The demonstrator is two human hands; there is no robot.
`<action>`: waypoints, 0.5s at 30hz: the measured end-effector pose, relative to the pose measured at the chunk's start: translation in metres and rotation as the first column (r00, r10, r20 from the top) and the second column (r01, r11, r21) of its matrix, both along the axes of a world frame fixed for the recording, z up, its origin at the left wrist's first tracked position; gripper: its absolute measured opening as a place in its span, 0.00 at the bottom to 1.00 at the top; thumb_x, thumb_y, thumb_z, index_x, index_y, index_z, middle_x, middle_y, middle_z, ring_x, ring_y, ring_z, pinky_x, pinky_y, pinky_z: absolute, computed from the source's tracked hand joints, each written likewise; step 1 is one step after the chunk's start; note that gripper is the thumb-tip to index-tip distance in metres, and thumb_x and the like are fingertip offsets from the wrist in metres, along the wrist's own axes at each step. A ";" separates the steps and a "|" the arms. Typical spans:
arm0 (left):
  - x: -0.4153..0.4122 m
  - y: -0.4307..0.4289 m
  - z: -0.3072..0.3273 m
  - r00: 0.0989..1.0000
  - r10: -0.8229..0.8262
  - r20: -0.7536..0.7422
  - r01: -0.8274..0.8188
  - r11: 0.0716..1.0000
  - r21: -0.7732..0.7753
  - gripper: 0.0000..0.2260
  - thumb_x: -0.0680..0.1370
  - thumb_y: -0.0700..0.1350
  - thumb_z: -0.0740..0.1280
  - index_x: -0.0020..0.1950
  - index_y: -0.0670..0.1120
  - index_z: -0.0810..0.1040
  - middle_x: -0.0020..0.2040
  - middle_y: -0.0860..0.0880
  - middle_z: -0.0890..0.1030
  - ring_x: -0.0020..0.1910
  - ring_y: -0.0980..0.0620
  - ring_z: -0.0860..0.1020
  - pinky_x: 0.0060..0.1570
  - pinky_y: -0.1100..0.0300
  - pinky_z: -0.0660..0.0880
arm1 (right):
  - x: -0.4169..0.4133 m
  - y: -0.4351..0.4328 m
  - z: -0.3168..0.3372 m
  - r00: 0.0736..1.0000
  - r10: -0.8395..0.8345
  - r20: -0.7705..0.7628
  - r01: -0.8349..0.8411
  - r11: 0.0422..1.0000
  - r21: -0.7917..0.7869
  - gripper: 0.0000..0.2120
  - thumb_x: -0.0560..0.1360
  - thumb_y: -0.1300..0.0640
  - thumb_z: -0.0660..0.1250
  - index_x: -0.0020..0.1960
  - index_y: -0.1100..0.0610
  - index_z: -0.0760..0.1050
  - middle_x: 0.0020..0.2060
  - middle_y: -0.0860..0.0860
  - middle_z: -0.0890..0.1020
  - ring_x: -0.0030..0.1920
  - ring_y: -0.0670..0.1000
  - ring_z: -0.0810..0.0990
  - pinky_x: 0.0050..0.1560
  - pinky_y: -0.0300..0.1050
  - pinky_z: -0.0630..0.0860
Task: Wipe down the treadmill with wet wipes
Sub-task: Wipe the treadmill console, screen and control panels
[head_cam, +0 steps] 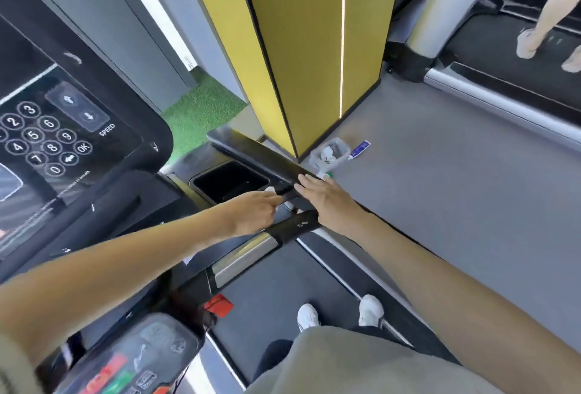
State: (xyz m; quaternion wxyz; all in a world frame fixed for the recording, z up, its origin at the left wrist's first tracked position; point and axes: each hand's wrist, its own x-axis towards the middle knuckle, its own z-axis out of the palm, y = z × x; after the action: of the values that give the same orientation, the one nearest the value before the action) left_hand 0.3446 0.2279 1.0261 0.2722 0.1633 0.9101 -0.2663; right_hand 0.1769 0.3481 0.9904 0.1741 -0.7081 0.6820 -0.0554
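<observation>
Treadmill rail (pixel 251 151) — touched by left hand (pixel 255 212) and right hand (pixel 325 201).

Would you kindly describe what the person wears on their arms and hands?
Both forearms are bare; no gloves, watch or rings show on the left hand or right hand. A light beige sleeve edge shows high on the left arm; the right sleeve is out of view.
</observation>
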 end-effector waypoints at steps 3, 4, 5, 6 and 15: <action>0.001 -0.011 -0.005 0.989 -0.124 0.081 0.135 0.979 -0.154 0.03 0.71 0.43 0.72 0.44 0.48 0.84 0.45 0.51 0.82 0.55 0.48 0.74 0.61 0.55 0.69 | -0.002 0.002 0.009 0.999 -0.019 0.036 0.018 1.000 0.017 0.35 0.73 0.71 0.64 0.76 0.58 0.56 0.77 0.53 0.55 0.76 0.52 0.55 0.74 0.48 0.52; -0.005 -0.013 -0.010 0.984 -0.167 0.069 0.177 0.961 -0.211 0.06 0.73 0.42 0.70 0.48 0.45 0.83 0.49 0.49 0.82 0.58 0.46 0.73 0.64 0.53 0.67 | -0.003 0.003 0.013 0.999 -0.028 0.046 0.027 0.999 0.026 0.34 0.74 0.71 0.64 0.76 0.57 0.56 0.77 0.53 0.55 0.76 0.53 0.55 0.73 0.47 0.53; -0.012 -0.013 -0.015 0.978 -0.197 0.060 0.206 0.943 -0.261 0.08 0.75 0.42 0.69 0.53 0.43 0.82 0.53 0.46 0.81 0.61 0.44 0.71 0.65 0.51 0.65 | -0.003 0.005 0.015 0.998 -0.037 0.045 0.036 0.999 0.033 0.34 0.74 0.71 0.63 0.76 0.57 0.56 0.77 0.52 0.55 0.75 0.53 0.55 0.72 0.46 0.54; -0.018 -0.011 -0.018 0.975 -0.213 0.061 0.221 0.931 -0.291 0.11 0.76 0.42 0.67 0.56 0.41 0.80 0.56 0.45 0.80 0.64 0.42 0.69 0.66 0.50 0.64 | -0.003 0.005 0.017 0.998 -0.045 0.041 0.044 0.998 0.034 0.34 0.75 0.71 0.63 0.77 0.56 0.55 0.77 0.51 0.55 0.75 0.54 0.55 0.72 0.46 0.55; -0.007 -0.014 -0.023 0.979 -0.202 0.035 0.204 0.938 -0.279 0.19 0.79 0.44 0.61 0.70 0.41 0.70 0.70 0.43 0.70 0.73 0.43 0.59 0.69 0.51 0.60 | -0.008 0.007 0.017 0.977 -0.105 0.187 0.091 0.993 0.081 0.37 0.74 0.76 0.58 0.78 0.55 0.52 0.76 0.53 0.58 0.76 0.53 0.56 0.71 0.42 0.54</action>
State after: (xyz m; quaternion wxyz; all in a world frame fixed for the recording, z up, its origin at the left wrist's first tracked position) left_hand 0.3375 0.2135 1.0026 0.2661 0.2167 0.8406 -0.4191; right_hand 0.1691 0.3547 1.0070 0.2611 -0.6582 0.6979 -0.1068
